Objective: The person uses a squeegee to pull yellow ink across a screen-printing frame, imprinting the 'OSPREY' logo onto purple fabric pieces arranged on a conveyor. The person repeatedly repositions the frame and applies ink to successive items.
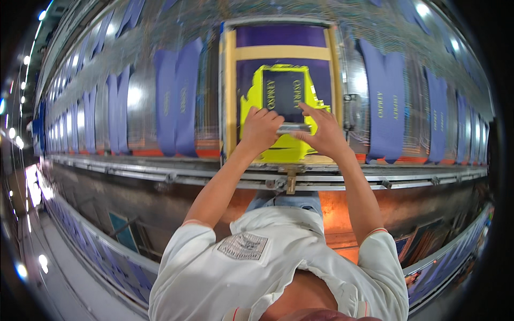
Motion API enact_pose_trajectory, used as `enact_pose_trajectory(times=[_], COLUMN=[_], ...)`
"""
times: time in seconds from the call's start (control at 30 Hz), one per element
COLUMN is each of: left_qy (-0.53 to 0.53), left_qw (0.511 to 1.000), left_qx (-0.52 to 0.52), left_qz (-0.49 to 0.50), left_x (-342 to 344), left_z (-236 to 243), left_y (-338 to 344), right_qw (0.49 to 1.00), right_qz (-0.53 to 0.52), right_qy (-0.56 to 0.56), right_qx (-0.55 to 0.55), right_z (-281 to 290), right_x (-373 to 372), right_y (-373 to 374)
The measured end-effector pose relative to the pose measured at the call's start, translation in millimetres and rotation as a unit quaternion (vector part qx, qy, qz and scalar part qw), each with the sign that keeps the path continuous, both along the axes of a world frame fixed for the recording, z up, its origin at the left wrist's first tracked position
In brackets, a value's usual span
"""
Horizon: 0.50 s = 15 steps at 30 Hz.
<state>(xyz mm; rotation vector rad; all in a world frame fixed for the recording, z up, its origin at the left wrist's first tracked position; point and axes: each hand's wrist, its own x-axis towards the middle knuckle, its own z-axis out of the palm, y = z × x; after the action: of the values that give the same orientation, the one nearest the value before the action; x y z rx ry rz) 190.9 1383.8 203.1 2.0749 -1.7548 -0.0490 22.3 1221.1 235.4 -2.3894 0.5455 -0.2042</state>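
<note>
A screen printing frame lies on the long table in front of me, with a purple mesh, tan tape strips and a dark rectangular window bearing gold-yellow lettering. Bright yellow-green ink spreads around that window, thickest on the near side. Across the near part of the mesh sits a squeegee with a metallic-looking bar. My left hand is closed round its left end. At the other end my right hand grips it more loosely, thumb on the near side and fingers reaching past the far side. The blade's lower edge is hidden.
Lilac fabric pieces with printed lettering lie in pairs along the table, and more lie to the right. A metal rail runs along the near edge, with a brass-coloured clamp below the frame. Another table stands behind me.
</note>
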Motion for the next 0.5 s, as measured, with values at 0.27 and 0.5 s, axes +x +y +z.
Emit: enact_pose_trajectory(times=[0.27,0.5], left_qy=[0.015,0.01], left_qw=[0.995,0.988], left_qx=[0.099,0.155], left_qz=[-0.004,0.003], left_x=[2,-1], left_z=[8,19], left_y=[-10,-23], right_qw=[0.909,0.899], right_qz=[-0.412,-0.329], right_qy=[-0.063,-0.129], right_qx=[-0.014,0.259], right_z=[-39,-82], right_x=[-38,-49], right_y=[-113,-127])
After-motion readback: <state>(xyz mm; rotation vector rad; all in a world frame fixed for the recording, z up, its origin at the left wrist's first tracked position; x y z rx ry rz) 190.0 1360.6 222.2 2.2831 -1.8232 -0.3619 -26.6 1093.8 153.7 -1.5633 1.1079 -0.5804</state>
